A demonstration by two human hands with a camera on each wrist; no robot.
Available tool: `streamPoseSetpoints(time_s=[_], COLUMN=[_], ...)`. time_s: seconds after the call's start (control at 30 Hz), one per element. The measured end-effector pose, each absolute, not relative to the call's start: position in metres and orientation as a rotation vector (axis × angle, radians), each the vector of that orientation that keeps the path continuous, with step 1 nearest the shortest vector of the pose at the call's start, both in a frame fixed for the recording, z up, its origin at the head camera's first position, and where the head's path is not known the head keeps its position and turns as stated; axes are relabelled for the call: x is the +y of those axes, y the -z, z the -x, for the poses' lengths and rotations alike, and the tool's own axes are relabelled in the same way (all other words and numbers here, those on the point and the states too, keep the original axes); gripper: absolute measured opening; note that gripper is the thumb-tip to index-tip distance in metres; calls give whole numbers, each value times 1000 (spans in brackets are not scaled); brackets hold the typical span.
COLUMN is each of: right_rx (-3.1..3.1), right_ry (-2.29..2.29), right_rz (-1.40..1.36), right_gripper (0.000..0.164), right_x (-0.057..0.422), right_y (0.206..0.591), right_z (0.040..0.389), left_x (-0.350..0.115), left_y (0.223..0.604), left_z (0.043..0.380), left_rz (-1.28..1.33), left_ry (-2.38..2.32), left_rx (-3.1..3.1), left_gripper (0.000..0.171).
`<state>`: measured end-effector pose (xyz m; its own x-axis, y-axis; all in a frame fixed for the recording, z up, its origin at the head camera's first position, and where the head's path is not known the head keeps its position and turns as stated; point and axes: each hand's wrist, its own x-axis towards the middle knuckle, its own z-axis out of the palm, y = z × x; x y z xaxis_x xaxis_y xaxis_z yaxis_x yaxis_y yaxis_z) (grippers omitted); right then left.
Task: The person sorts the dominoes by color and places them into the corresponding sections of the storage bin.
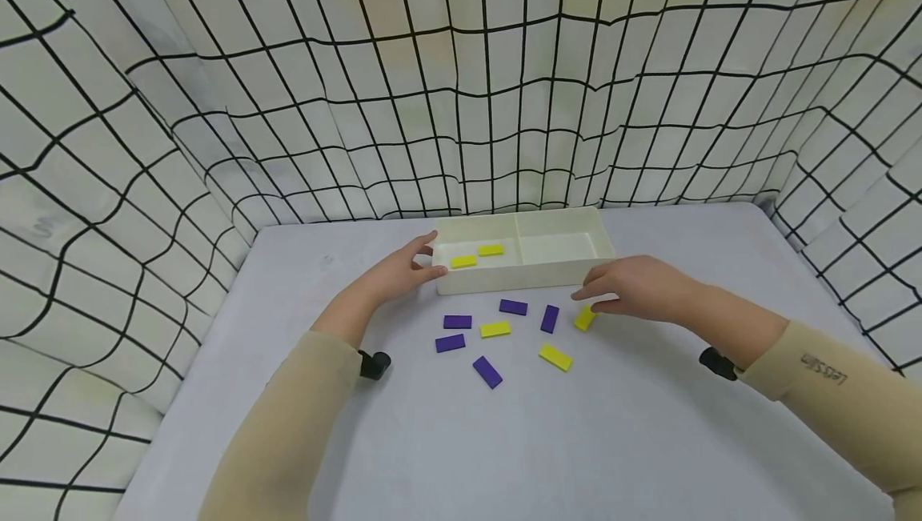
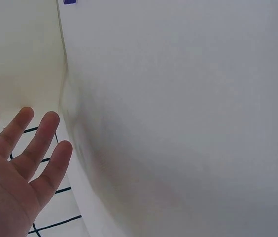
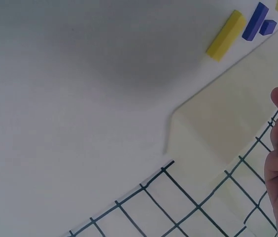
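Observation:
My left hand (image 1: 398,273) is at the left end of a white two-compartment box (image 1: 515,276), thumb at the front corner and fingers along the end wall. In the left wrist view its fingers (image 2: 41,140) are spread and nearly straight beside that wall. Two yellow blocks (image 1: 463,262) lie in the box's left compartment. My right hand (image 1: 641,289) hovers in front of the box's right part, fingers loosely bent and holding nothing. Just beneath its fingertips lies a yellow block (image 1: 584,318), which shows apart from the fingers in the right wrist view (image 3: 226,35).
Several purple blocks (image 1: 487,372) lie scattered on the white table (image 1: 461,449) before the box. Two more yellow blocks, one in the middle (image 1: 495,330) and one nearer the front (image 1: 555,358), lie among them. A white wall with a black grid (image 1: 468,117) stands behind.

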<state>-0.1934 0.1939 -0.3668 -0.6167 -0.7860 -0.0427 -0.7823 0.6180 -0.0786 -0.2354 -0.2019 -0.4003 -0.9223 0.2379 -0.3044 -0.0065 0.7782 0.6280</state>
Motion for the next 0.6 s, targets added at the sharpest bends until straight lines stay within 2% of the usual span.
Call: streamPoseSetpoints(time_s=[0.6], right_rx=[2681], right_ry=[24], right_rz=[1280], right_gripper=[30], right_x=[195], right_y=[401], right_z=[202], left_x=[-202], left_y=[409], left_z=[231], left_rz=[-238], left_ry=[-1064], left_rx=[2508], left_gripper=[78])
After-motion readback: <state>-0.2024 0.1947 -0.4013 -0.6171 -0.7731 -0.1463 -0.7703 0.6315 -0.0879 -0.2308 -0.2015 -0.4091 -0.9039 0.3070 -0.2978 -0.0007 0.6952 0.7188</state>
